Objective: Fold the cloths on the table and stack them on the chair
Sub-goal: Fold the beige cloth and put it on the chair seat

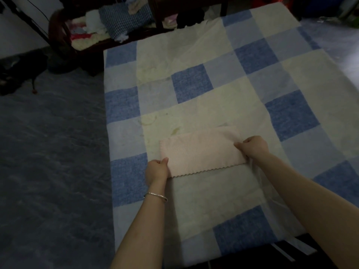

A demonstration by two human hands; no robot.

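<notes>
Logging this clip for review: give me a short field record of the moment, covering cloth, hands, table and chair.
cloth: pink cloth, folded, flat on the table, scalloped edge nearest the person
left hand: left hand pinches the cloth's left end
right hand: right hand grips its right end
table: table under a blue and cream checked cover
chair: dark chair at far left, holding a pile of cloths
wrist: bracelet on left

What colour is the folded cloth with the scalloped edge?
A pale pink cloth; head view.
</notes>
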